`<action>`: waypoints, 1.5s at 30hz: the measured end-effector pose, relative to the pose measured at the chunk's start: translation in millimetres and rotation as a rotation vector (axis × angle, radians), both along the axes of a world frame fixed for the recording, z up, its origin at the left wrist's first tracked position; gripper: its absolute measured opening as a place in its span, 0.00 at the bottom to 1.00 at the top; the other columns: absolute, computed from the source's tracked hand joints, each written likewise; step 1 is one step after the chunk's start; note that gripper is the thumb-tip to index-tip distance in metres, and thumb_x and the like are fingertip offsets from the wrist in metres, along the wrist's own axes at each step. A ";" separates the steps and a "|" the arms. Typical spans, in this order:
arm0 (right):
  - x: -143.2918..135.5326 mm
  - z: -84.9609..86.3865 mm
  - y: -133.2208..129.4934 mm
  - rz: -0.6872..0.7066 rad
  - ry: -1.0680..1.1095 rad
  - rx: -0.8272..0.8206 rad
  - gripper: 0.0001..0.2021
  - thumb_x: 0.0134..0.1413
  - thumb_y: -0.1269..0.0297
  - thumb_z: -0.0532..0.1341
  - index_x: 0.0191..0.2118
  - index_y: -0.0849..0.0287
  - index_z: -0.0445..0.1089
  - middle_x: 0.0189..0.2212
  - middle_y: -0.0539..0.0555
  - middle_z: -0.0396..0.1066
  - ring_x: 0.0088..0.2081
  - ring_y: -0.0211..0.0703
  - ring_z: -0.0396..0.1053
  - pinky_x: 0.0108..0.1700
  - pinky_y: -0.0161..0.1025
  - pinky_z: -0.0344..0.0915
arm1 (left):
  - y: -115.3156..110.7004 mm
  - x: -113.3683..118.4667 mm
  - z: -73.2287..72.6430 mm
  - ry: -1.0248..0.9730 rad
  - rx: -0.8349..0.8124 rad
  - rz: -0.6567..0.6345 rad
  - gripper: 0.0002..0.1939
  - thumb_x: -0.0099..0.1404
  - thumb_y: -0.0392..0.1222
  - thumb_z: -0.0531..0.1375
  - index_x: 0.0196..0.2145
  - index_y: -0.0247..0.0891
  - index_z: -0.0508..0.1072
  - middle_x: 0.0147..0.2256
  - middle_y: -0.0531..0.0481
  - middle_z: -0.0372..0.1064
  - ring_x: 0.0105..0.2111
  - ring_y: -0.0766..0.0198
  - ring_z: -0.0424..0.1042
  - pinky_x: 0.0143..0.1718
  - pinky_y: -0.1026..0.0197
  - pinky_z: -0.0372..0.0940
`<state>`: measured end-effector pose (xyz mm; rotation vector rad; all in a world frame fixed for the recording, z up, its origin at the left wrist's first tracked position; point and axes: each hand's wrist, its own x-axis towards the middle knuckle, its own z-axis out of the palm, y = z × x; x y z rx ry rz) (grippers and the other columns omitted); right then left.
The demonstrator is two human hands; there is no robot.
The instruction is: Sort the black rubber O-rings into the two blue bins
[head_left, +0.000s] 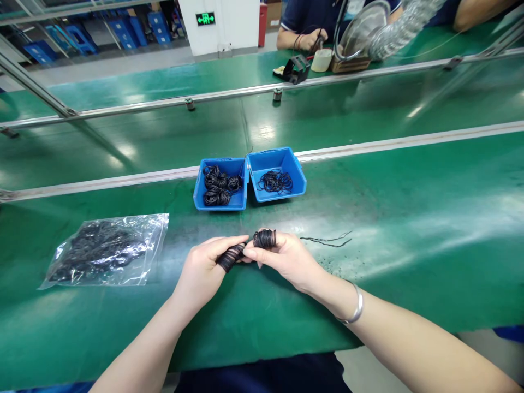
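Just in front of the blue bins, my two hands meet over the green bench. Around the fingers of my left hand point(202, 267) sits a stack of thin black rings point(231, 257), which look like rubber O-rings. My right hand point(289, 256) carries a second stack of black rings point(264, 238) round its index finger. Its thumb and fingertips pinch at the end of the left stack; what exactly lies between them is hidden. Thin black strands point(327, 240) stretch out on the bench to the right of my right hand.
The left blue bin point(197, 191) holds several bunched black rings, the right one point(301, 177) a loose heap. A clear plastic bag point(158, 229) of black pieces lies left. Metal rails point(155, 174) cross the bench. Opposite, a co-worker's hand point(311, 39) is near a fume duct point(405, 30).
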<state>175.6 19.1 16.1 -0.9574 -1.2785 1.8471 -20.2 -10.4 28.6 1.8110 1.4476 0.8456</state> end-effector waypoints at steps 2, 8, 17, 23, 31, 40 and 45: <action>-0.2 -0.3 0.7 -0.007 0.047 -0.048 0.11 0.51 0.57 0.71 0.28 0.59 0.76 0.29 0.51 0.75 0.33 0.40 0.69 0.36 0.37 0.64 | -0.7 -0.3 -0.3 -0.041 -0.041 -0.007 0.13 0.68 0.40 0.60 0.49 0.45 0.78 0.41 0.50 0.80 0.44 0.58 0.78 0.48 0.56 0.72; 0.6 -0.1 4.1 -0.032 0.216 -0.231 0.12 0.52 0.58 0.71 0.27 0.61 0.74 0.21 0.47 0.68 0.26 0.33 0.64 0.33 0.34 0.62 | -1.5 -0.7 2.2 -0.204 -0.168 0.006 0.13 0.69 0.43 0.60 0.49 0.46 0.78 0.41 0.50 0.80 0.40 0.60 0.80 0.44 0.58 0.75; 5.5 -0.2 12.4 -0.175 0.405 -0.375 0.08 0.53 0.61 0.70 0.36 0.60 0.78 0.40 0.55 0.77 0.43 0.42 0.76 0.49 0.39 0.71 | 0.6 0.9 3.0 -0.396 -0.283 0.077 0.12 0.71 0.45 0.57 0.46 0.37 0.73 0.39 0.47 0.80 0.39 0.59 0.80 0.45 0.56 0.75; 4.2 2.7 10.5 -0.126 0.300 -0.275 0.09 0.53 0.59 0.70 0.32 0.61 0.76 0.26 0.50 0.74 0.29 0.36 0.70 0.38 0.36 0.68 | -0.1 -0.5 6.1 -0.177 -0.150 0.020 0.11 0.70 0.43 0.58 0.46 0.42 0.78 0.39 0.49 0.80 0.39 0.61 0.79 0.44 0.59 0.73; -1.1 3.0 0.4 -0.033 0.100 -0.071 0.10 0.49 0.58 0.72 0.33 0.59 0.78 0.30 0.52 0.76 0.32 0.40 0.70 0.34 0.37 0.65 | 0.2 -0.3 8.1 -0.015 -0.008 0.042 0.12 0.68 0.41 0.60 0.46 0.45 0.80 0.38 0.51 0.80 0.41 0.60 0.78 0.44 0.60 0.72; -1.1 4.0 0.5 -0.007 0.122 -0.094 0.11 0.51 0.58 0.71 0.29 0.61 0.76 0.27 0.51 0.74 0.31 0.38 0.69 0.34 0.36 0.63 | 0.1 -1.3 6.2 -0.018 -0.006 0.030 0.12 0.67 0.41 0.61 0.46 0.46 0.80 0.40 0.50 0.80 0.41 0.60 0.78 0.45 0.59 0.73; 1.5 4.5 4.2 -0.031 0.273 -0.289 0.10 0.51 0.59 0.71 0.29 0.61 0.75 0.22 0.46 0.68 0.26 0.33 0.64 0.32 0.34 0.63 | -1.0 -2.6 10.1 -0.202 -0.153 0.041 0.13 0.68 0.43 0.60 0.48 0.44 0.79 0.37 0.49 0.81 0.38 0.59 0.80 0.44 0.59 0.75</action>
